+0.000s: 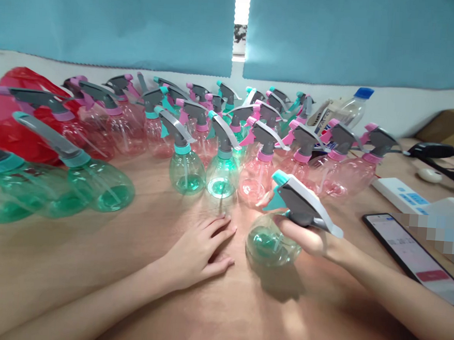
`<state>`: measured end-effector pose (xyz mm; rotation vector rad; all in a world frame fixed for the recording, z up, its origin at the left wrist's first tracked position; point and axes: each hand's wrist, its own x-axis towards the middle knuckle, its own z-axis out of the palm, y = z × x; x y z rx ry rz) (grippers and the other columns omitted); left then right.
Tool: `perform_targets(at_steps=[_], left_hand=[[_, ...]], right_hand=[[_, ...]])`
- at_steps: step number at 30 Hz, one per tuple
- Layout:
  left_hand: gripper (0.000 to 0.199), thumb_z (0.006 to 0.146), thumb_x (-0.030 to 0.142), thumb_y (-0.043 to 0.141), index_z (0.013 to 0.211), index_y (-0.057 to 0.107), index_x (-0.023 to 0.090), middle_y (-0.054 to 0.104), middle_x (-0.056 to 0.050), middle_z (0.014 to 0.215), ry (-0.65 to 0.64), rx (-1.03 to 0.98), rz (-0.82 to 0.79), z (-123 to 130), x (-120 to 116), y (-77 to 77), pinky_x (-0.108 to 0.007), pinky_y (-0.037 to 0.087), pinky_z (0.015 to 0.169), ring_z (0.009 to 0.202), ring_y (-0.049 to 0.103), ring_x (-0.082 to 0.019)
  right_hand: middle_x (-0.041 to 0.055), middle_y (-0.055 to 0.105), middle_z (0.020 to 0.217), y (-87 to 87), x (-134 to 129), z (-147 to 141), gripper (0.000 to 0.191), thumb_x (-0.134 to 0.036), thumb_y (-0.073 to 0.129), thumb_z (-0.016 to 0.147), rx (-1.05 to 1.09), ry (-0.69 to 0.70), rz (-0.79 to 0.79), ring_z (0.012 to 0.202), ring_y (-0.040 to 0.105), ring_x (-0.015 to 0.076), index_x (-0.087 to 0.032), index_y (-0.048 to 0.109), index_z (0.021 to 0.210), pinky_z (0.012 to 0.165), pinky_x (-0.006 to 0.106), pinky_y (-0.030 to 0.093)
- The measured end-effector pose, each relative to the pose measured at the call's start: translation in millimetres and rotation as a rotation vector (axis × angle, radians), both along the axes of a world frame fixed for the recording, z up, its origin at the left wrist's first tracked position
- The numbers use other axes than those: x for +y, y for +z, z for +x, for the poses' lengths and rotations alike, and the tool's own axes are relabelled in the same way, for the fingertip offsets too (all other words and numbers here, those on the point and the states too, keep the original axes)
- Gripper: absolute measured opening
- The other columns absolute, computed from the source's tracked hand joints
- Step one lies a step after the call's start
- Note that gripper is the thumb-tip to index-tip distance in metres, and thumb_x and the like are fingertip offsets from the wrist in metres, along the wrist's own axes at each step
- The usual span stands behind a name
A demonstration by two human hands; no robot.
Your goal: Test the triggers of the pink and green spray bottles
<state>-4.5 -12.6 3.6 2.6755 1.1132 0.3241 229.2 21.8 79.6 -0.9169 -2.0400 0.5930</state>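
Note:
My right hand (303,237) grips a green spray bottle (270,243) around its neck, under a grey trigger head with a teal nozzle. That bottle is tilted over the table, and its shadow falls below it. Resting on the tabletop to its left, my left hand (203,251) has its fingers stretched out and holds nothing. Just beyond my hands stand a teal-collared green spray bottle (187,170), another green one (222,175) and a pink spray bottle (255,180). Several more pink and green bottles crowd the rows behind.
Green spray bottles (105,187) stand at the left, near a red plastic bag (25,109). On the right lie a phone (411,255), a white power strip (398,195), a white earbud case (429,175) and black glasses (434,151). A blue-capped bottle (353,109) leans by the wall.

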Motion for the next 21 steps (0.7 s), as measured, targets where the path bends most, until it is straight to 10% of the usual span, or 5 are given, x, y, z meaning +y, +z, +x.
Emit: perform_targets(at_steps=[9,21], left_hand=[[0.054,0.089,0.04,0.057,0.134,0.047,0.013,0.048,-0.019,0.138,-0.007,0.0,-0.001,0.4,-0.1,-0.1,-0.05,0.038,0.103,0.128,0.043,-0.033],[0.052,0.089,0.041,0.056,0.134,0.048,0.015,0.048,-0.018,0.138,-0.003,-0.023,-0.006,0.4,-0.7,-1.1,-0.051,0.037,0.103,0.129,0.042,-0.033]], right_hand=[[0.0003,0.055,0.059,-2.2,1.0,0.2,0.007,-0.019,0.053,0.07,0.077,0.06,0.001,0.049,0.055,0.0169,-0.025,0.051,0.066,0.046,0.031,0.049],[0.0065,0.068,0.104,-8.3,-2.1,2.0,0.034,-0.013,0.054,0.075,0.163,0.146,-0.126,0.087,0.069,0.0246,-0.026,0.061,0.105,0.072,0.036,0.06]])
